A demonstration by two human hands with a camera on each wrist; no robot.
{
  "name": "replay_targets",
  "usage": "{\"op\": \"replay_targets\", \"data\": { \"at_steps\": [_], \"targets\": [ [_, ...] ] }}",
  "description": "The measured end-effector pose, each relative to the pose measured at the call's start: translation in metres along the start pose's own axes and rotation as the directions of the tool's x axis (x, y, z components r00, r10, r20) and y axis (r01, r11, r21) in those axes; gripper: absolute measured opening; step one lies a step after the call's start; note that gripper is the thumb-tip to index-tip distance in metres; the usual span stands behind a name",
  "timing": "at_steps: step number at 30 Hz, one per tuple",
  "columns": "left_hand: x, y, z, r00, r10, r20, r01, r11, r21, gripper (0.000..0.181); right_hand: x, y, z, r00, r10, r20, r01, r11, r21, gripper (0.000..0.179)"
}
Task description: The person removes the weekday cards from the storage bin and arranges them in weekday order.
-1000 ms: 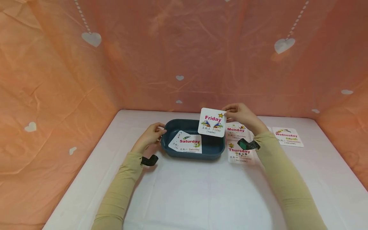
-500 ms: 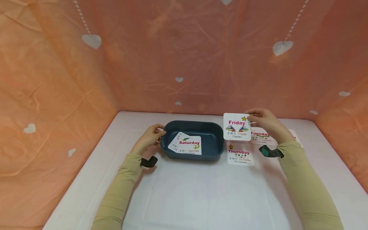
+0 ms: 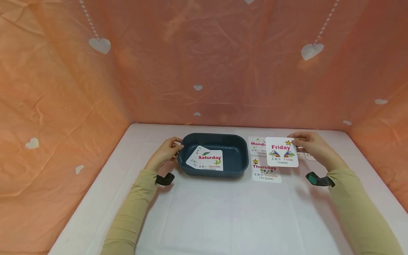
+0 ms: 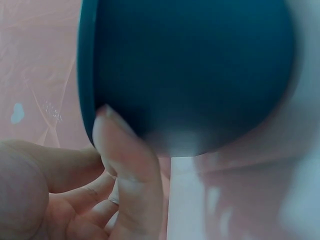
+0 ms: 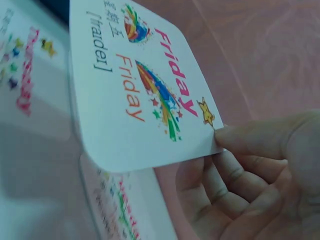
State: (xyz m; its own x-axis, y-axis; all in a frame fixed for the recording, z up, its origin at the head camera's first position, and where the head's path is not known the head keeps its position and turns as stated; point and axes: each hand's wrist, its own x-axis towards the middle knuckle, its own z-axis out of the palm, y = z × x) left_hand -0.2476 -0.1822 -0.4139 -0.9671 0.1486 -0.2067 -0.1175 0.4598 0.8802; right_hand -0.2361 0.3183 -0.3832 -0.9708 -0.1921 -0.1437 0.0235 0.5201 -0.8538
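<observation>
My right hand [image 3: 310, 147] pinches the Friday card [image 3: 282, 152] by its upper right corner, thumb on the printed face. The card is held up over the laid-out cards and covers parts of the Monday card [image 3: 256, 146] and the Tuesday card [image 5: 122, 207]. Just below it lies the Thursday card [image 3: 266, 171]. At the left, my left hand [image 3: 165, 153] grips the end of a dark blue oval tray [image 3: 234, 145], its thumb [image 4: 125, 145] against the outer wall. Inside the tray, the Saturday card [image 3: 210, 160] overlaps another card [image 3: 194, 159] whose word is hidden.
A white cloth [image 3: 204, 212] covers the table, and the cards lie right of the tray. A small part of one more card [image 3: 310, 156] shows under my right wrist. An orange-pink curtain [image 3: 159, 71] with hearts stands behind and at both sides.
My right hand has carried the Friday card rightward from over the tray, past the Monday card, and somewhat lower. My left hand and the tray have stayed put.
</observation>
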Motion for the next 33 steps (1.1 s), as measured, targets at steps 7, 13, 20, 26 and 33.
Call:
{"op": "replay_targets", "data": {
  "at_steps": [7,13,20,26,33],
  "targets": [
    [-0.002,0.001,-0.001,1.000,-0.006,-0.009,0.006,1.000,0.011,0.034,-0.010,0.020,-0.003,0.999,0.035,0.003,-0.035,0.999,0.034,0.045],
    [-0.003,0.001,-0.001,1.000,-0.002,-0.005,0.002,1.000,-0.001,0.034,-0.017,0.033,-0.006,0.998,0.069,-0.004,-0.069,0.998,0.009,0.047],
    [-0.006,0.003,0.000,1.000,-0.014,-0.003,0.014,1.000,-0.002,0.034,-0.030,0.050,-0.011,0.995,0.095,-0.013,-0.095,0.995,0.010,0.049],
    [-0.006,0.004,0.000,1.000,-0.019,-0.011,0.018,1.000,-0.007,0.034,-0.036,0.059,-0.016,0.987,0.163,-0.003,-0.163,0.986,-0.025,0.055],
    [-0.004,0.003,0.001,1.000,-0.003,-0.004,0.003,1.000,-0.001,0.035,-0.039,0.069,-0.016,0.984,0.178,0.007,-0.179,0.984,0.029,0.052]
  ]
}}
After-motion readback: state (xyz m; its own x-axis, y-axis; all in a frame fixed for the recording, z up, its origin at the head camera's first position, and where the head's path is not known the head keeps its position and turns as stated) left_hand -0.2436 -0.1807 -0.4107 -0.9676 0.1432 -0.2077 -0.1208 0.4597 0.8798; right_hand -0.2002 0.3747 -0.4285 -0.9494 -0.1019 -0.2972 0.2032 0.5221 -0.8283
